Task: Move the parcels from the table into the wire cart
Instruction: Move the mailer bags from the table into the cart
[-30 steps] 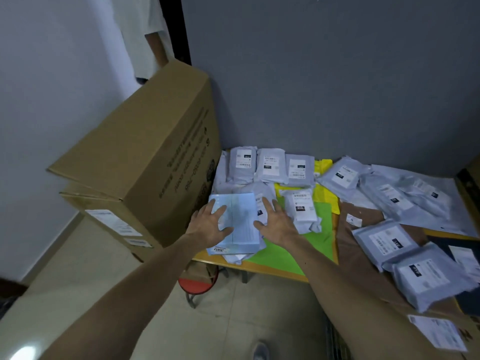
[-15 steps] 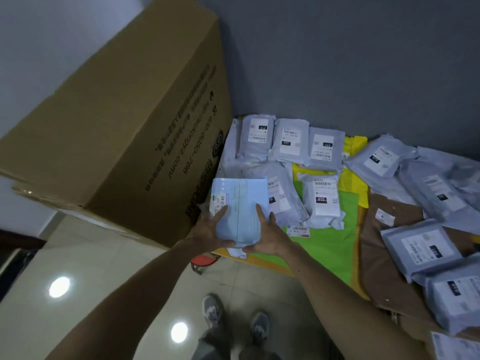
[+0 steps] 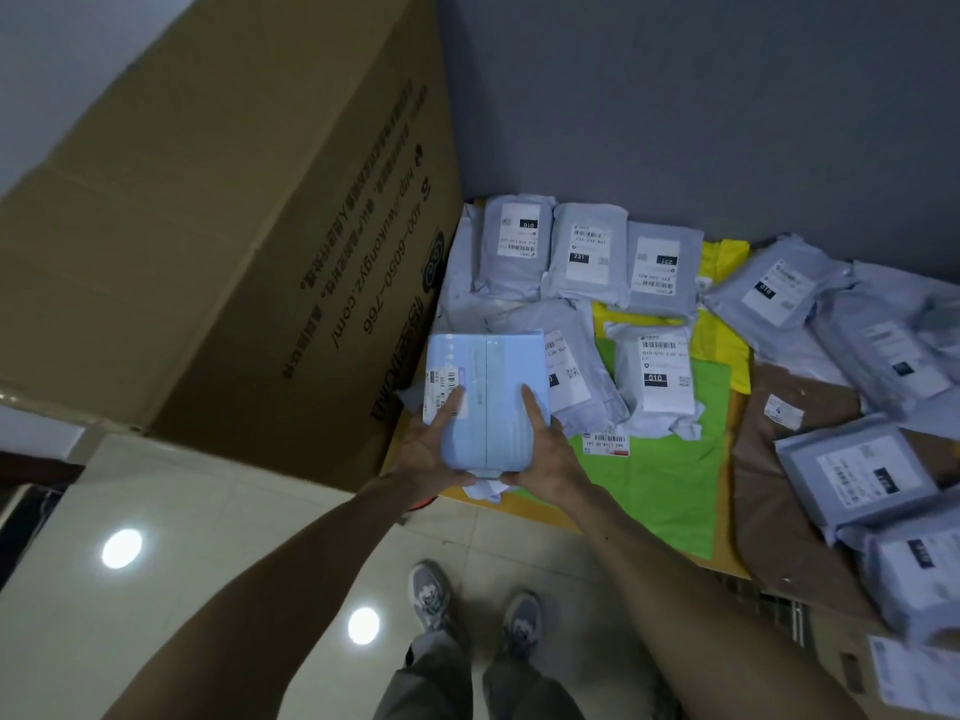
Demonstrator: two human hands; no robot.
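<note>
I hold a light blue parcel (image 3: pixel 488 397) with a barcode label between both hands, over the near left corner of the table (image 3: pixel 524 509). My left hand (image 3: pixel 428 449) grips its left side and my right hand (image 3: pixel 543 449) grips its right side, thumbs on top. Several grey mailer parcels with white labels lie on the table: one at the back left (image 3: pixel 517 246), one in the middle (image 3: pixel 662 379), others on the right (image 3: pixel 857 470). Flat green (image 3: pixel 670 485), yellow (image 3: pixel 719 335) and brown (image 3: pixel 795 407) mailers lie among them. The wire cart is out of view.
A large cardboard box (image 3: pixel 234 241) leans against the table's left side. A grey wall (image 3: pixel 701 106) stands behind the table. Beige tiled floor (image 3: pixel 218 537) lies below, with my two shoes (image 3: pixel 475 600) near the table's front edge.
My hands went from lying flat on the blue parcel to gripping its sides and lifting it off the pile. My head has tipped downward and closer, bringing my shoes into view.
</note>
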